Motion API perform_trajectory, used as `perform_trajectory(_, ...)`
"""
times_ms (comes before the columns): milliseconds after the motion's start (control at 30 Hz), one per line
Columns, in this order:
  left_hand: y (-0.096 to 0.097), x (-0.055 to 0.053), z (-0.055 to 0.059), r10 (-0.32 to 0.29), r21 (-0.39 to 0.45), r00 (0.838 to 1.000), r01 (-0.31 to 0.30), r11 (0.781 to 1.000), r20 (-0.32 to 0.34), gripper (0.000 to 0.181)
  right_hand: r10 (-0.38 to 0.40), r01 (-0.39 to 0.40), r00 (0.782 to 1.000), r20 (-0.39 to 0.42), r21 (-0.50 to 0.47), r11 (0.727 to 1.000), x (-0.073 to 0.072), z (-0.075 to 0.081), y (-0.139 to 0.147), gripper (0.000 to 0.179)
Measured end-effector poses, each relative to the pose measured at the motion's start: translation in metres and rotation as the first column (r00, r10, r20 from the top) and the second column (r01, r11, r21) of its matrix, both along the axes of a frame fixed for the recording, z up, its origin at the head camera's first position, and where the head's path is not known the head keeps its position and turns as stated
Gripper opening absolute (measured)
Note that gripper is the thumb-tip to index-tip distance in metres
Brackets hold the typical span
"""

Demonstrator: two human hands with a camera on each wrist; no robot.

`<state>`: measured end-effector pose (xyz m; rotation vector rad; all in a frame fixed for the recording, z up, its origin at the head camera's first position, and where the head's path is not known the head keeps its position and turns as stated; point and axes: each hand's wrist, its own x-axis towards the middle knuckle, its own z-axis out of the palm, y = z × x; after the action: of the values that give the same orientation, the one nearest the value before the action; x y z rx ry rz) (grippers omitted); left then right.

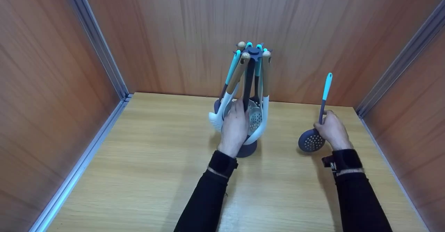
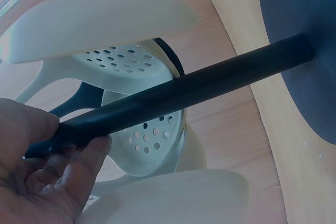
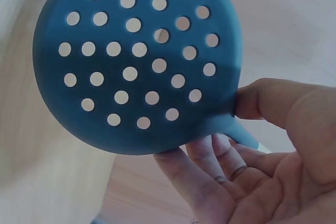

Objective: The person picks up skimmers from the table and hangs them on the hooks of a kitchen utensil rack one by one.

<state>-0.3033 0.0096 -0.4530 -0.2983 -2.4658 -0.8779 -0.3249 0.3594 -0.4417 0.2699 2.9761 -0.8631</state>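
A dark skimmer with round holes (image 1: 311, 141) and a turquoise handle end is in my right hand (image 1: 332, 129). The right wrist view shows the thumb and fingers pinching it where the neck meets the perforated head (image 3: 136, 61). The handle points up; whether the head touches the table, I cannot tell. My left hand (image 1: 235, 124) grips the dark upright pole (image 2: 210, 85) of a utensil stand (image 1: 253, 51). Around the pole hang several utensils, among them a white ladle with a wooden handle (image 1: 266, 103) and a white slotted spoon (image 1: 255, 119).
The stand's round dark base (image 1: 247, 150) rests on a light wooden table (image 1: 139, 162). Wood-grain panels rise at the back (image 1: 174, 44) and on both sides, with metal strips (image 1: 100, 44) along their corners. Black straps circle both wrists.
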Motion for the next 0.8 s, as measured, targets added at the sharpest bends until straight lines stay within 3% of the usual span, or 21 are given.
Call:
perform_trajectory(233, -0.001, -0.001, -0.002, -0.002, 0.012, 1.0, 0.002, 1.0, -0.024, 0.038, -0.006, 0.005, 0.999, -0.034, -0.032, 0.999, 0.005, 0.009, -0.011, 0.074)
perform_trajectory(533, -0.001, -0.001, 0.001, 0.002, 0.008, 0.999, -0.002, 1.0, 0.042, 0.039, -0.006, 0.004, 0.994, -0.113, -0.023, 1.0, 0.012, 0.023, -0.024, 0.07)
perform_trajectory(800, 0.0, -0.002, 0.001, 0.005, 0.005, 0.999, -0.005, 1.0, 0.048, 0.039, 0.023, -0.025, 0.984, -0.178, -0.009, 1.0, 0.021, 0.034, -0.035, 0.069)
